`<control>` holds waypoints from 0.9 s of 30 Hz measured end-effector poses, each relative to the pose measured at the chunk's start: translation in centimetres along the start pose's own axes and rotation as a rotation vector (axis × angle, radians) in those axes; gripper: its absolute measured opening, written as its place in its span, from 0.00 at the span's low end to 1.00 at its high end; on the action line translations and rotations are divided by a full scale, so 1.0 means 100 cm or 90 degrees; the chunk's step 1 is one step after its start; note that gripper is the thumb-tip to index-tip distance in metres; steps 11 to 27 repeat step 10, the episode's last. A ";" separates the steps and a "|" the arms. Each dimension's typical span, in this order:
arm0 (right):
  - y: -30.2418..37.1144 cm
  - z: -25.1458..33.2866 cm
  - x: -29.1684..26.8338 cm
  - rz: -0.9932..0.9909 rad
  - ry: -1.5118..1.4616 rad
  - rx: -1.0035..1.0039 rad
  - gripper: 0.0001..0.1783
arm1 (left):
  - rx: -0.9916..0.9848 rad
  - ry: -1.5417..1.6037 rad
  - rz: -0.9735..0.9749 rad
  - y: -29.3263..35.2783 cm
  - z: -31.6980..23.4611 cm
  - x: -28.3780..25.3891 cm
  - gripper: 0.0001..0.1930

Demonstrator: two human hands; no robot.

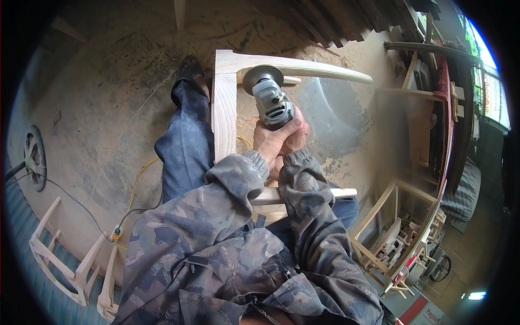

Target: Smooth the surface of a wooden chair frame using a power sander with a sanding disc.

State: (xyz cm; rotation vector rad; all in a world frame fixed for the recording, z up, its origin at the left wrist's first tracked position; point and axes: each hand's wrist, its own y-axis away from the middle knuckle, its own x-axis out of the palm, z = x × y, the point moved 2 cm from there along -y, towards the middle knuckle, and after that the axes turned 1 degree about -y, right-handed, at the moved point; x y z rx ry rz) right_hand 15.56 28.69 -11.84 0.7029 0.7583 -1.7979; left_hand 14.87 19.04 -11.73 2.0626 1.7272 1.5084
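Both my hands are wrapped round the body of an angle grinder (pixel 275 108), grey with a round dark disc (pixel 264 77) at its far end. My left hand (pixel 269 140) closes on its near part, and my right hand (pixel 297 132) grips beside it, partly hidden. The disc lies over the inner corner of a pale wooden frame (pixel 225 114), close to its curved far piece (pixel 309 67); whether it touches the wood I cannot tell. Another wooden bar (pixel 265 196) of the frame crosses under my forearms. Dust hangs in the air at the right.
A yellow cord (pixel 136 181) joins a black cable on the floor at left. Wooden chair frames (pixel 65 265) stand at lower left, near a wheel (pixel 35 157). At right are a wooden crate of offcuts (pixel 398 238) and a cluttered bench. Corrugated sheets (pixel 325 21) jut in from above.
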 end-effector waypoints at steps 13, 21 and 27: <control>0.012 -0.005 -0.013 -0.041 -0.007 0.116 0.25 | -0.075 -0.123 0.151 -0.010 0.011 0.001 0.39; 0.012 -0.005 -0.013 -0.041 -0.007 0.116 0.25 | -0.075 -0.123 0.151 -0.010 0.011 0.001 0.39; 0.012 -0.005 -0.013 -0.041 -0.007 0.116 0.25 | -0.075 -0.123 0.151 -0.010 0.011 0.001 0.39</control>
